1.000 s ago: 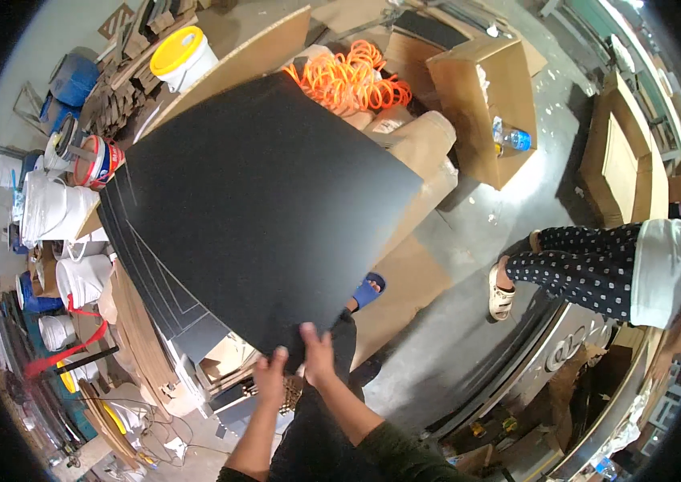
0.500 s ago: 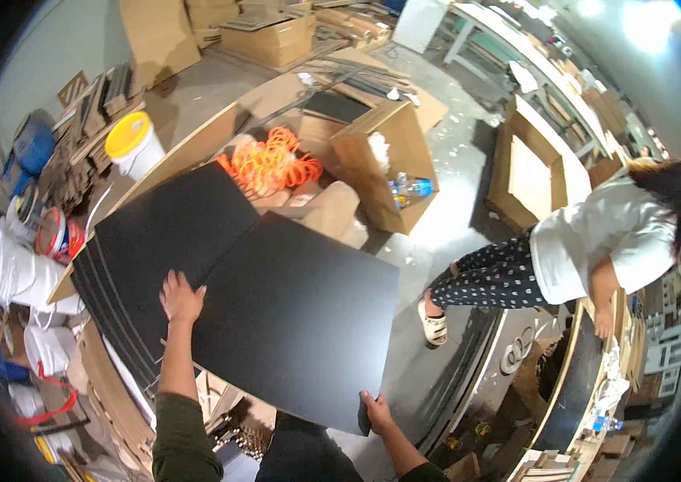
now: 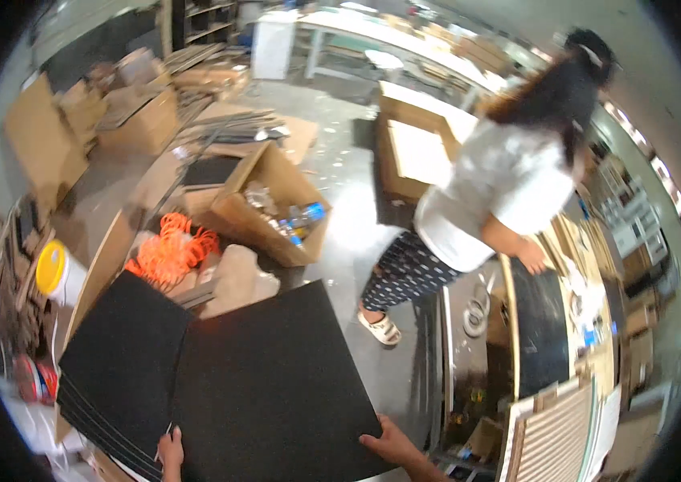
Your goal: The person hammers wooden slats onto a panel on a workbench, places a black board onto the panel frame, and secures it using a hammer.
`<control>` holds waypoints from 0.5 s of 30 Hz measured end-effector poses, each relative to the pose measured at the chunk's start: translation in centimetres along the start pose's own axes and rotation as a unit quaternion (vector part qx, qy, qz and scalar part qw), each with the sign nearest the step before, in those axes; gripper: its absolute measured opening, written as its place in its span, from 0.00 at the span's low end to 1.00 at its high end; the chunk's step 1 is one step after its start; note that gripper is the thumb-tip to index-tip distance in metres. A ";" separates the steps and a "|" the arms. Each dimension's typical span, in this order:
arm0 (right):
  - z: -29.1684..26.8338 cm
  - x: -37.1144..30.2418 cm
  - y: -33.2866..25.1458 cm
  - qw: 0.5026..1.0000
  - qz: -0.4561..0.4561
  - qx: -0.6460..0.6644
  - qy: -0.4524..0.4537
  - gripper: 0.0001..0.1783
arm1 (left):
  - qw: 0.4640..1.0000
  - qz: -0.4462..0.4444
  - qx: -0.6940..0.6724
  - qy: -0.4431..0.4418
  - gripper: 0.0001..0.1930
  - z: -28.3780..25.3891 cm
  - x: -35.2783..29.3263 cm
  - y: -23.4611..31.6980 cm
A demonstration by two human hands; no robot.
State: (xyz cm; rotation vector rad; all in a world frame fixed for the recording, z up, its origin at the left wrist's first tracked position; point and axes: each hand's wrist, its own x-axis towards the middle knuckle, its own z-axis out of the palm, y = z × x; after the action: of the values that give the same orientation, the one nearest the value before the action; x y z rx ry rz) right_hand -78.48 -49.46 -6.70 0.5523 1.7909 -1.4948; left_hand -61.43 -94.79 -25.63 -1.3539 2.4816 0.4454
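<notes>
A large flat black board (image 3: 268,377) is in front of me, tilted, its left side over or against a stack of similar black boards (image 3: 119,345). My left hand (image 3: 170,456) is closed on its near left edge, by the stack. On the right edge, near the lower corner, my right hand (image 3: 395,450) grips the board with the thumb on top; the fingers beneath are hidden. The board's near edge runs out of the picture.
A person (image 3: 485,193) in a white top stands at a bench (image 3: 541,337) to the right. Beyond the boards lie an orange coiled hose (image 3: 171,249) and a cardboard box (image 3: 276,209) holding bottles. A yellow-lidded bucket (image 3: 59,273) stands left; ribbed panels (image 3: 553,438) stand near right.
My left hand has gone from lying on the board's surface to its near left edge. The view has swung right, and the person at the bench has straightened somewhat. My right hand keeps its edge hold.
</notes>
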 end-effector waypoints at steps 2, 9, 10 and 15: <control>-2.5 -3.6 0.1 0.999 -0.009 -0.046 0.010 0.31 | 0.995 0.050 -0.057 -0.071 0.22 -6.1 -5.7 3.4; -8.5 -18.5 7.6 0.984 -0.036 -0.158 0.078 0.32 | 0.975 0.048 -0.029 -0.217 0.27 -7.7 -15.8 2.7; -9.2 -20.2 8.9 0.985 -0.038 -0.143 0.093 0.32 | 0.964 0.041 -0.040 -0.261 0.29 -6.3 -15.4 1.7; -11.8 -27.4 10.4 0.963 -0.043 -0.189 0.185 0.32 | 0.952 0.134 -0.106 -0.255 0.32 -5.1 -17.1 6.6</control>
State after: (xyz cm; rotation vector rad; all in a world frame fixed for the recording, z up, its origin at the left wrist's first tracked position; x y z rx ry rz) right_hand -56.37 -32.26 7.94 0.5908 2.3476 -1.1072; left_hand -58.59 -80.35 -13.54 -0.8218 2.2185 1.0062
